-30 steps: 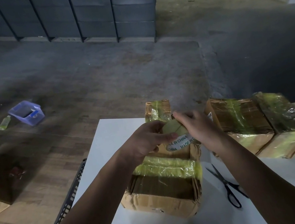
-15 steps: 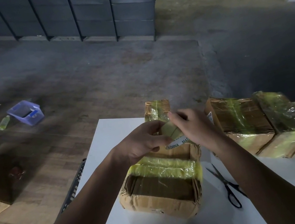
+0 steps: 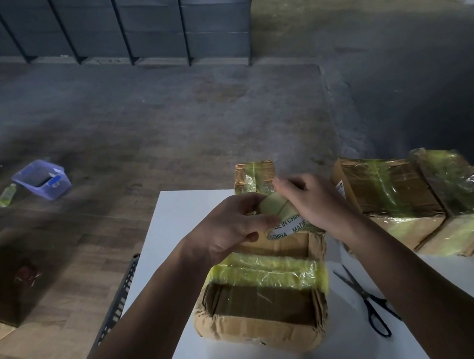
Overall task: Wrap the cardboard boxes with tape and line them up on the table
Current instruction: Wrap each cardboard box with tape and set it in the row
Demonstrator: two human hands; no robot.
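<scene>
Your left hand (image 3: 231, 227) curls round the yellowish tape roll (image 3: 279, 208), your right hand (image 3: 316, 206) pinching its far edge, just above the crumpled cardboard box (image 3: 262, 311) banded in glossy film on the white table (image 3: 179, 221). At its 3 o'clock, shiny wrapped boxes (image 3: 390, 193); at 4 o'clock, black scissors (image 3: 368, 305).

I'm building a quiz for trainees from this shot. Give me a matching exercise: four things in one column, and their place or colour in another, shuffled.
1. tape roll
2. scissors
3. tub
4. bottle

A. lying on the table, right of the nearest box
B. purple, on the floor
C. held by the left hand and right hand
D. yellow-green, lying on the floor

Pairs: 1-C, 2-A, 3-B, 4-D
</scene>
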